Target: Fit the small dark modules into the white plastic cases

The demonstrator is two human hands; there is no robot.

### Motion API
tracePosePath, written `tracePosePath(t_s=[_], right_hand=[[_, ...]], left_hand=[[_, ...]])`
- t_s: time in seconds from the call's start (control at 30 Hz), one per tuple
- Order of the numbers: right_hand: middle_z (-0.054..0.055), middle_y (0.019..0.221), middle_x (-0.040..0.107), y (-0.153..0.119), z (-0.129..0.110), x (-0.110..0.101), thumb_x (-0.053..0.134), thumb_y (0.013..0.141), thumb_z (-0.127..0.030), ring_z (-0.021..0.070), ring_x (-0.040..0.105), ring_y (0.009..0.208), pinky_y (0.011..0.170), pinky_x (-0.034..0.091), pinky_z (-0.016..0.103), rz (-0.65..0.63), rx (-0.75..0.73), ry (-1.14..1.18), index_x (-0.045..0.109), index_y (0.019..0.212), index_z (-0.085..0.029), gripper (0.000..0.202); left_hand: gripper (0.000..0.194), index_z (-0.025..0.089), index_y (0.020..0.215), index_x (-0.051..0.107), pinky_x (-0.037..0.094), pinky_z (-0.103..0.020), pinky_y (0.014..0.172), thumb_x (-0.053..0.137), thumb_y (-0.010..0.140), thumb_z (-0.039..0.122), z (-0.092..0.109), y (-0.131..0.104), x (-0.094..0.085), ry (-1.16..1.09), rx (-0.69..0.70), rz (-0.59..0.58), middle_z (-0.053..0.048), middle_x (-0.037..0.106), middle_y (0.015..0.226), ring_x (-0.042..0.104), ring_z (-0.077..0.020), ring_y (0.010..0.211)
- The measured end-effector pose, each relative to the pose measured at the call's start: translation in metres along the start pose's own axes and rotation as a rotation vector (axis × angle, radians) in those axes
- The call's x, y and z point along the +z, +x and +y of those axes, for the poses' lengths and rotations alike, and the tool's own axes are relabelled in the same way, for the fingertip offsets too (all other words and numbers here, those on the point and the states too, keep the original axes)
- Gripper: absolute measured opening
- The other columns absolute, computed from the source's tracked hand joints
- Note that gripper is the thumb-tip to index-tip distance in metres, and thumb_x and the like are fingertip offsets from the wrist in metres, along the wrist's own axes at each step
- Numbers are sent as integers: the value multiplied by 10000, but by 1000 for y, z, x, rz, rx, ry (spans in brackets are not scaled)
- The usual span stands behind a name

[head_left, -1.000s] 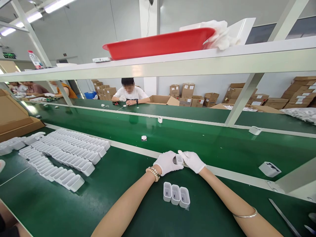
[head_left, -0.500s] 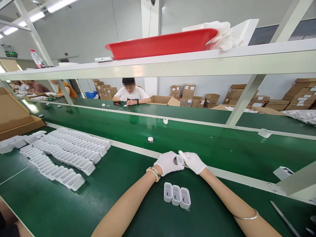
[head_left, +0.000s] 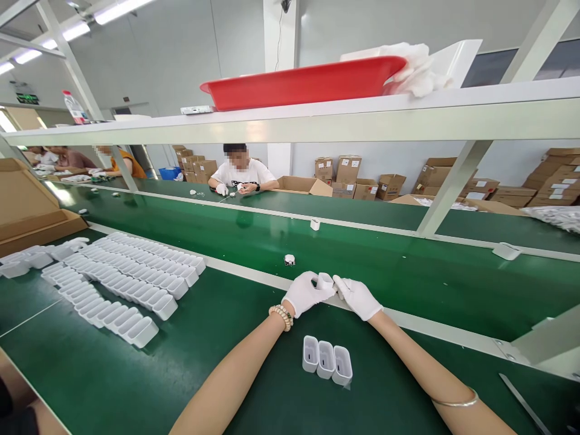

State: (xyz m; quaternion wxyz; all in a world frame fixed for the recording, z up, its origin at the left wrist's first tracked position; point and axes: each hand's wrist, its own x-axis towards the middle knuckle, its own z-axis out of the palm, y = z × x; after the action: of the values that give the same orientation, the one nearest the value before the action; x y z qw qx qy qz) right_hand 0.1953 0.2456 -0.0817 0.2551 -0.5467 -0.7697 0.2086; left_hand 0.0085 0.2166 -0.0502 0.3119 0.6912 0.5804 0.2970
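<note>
My left hand (head_left: pixel 309 292), in a white glove, is closed on a small white plastic case (head_left: pixel 325 281) above the pale rail at the belt's near edge. Close on its right, my right hand (head_left: pixel 360 297), also gloved, has its thumb and fingertips pinched together by the case; whatever they hold is too small to make out. Three open white cases (head_left: pixel 326 359) stand side by side on the green table just below my hands. Over to the left, several rows of similar white cases (head_left: pixel 131 272) lie on the table.
A green belt (head_left: pixel 244 232) beyond the rail carries a small white-and-black part (head_left: pixel 289 260) and white cases (head_left: pixel 315 224). Overhead runs a shelf (head_left: pixel 272 128) with a red tray (head_left: pixel 303 83). A metal strip (head_left: pixel 523 402) lies at right. Opposite sits a person (head_left: pixel 244 172).
The case in my left hand has turned and shifted slightly left. Parts on the belt have moved right. The person opposite has raised one hand.
</note>
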Motion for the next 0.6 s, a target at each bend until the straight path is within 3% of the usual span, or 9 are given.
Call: tracePosePath(t_s=[0.17,0.37,0.5,0.6], right_hand=[[65,914,732,16,-7,1,428,917,-357,244,661,845,787,488,344,-16,-34,-32,708,1038,-232,330],[87,1348,588,65,-40,21,622,855,-329,302,541,1212,1003,430,394,-118,-163,-56,652,1238,-263,390],[97,1352,560,87,-46,28,598,930,-342,254,566,1168,987,464,473,-180,-184,-57,610,1234,-220,328],[85,1251,604,86,-40,25,585,950,-339,216,622,1047,890,531,430,-173,-145,-54,599,1204,-195,293]], left_hand=[[290,171,899,581,517,-293,723,710,761,391,-2,5,-3,-107,-60,104,-27,668,854,647,-186,785],[272,172,878,598,527,-292,735,743,736,353,1,3,-5,-192,-69,144,-27,683,872,659,-194,818],[264,176,909,611,532,-279,715,747,738,324,4,1,-8,-217,-69,154,-21,686,869,658,-186,806],[273,171,932,614,531,-280,706,749,739,310,5,1,-9,-231,-79,169,-24,687,858,656,-188,799]])
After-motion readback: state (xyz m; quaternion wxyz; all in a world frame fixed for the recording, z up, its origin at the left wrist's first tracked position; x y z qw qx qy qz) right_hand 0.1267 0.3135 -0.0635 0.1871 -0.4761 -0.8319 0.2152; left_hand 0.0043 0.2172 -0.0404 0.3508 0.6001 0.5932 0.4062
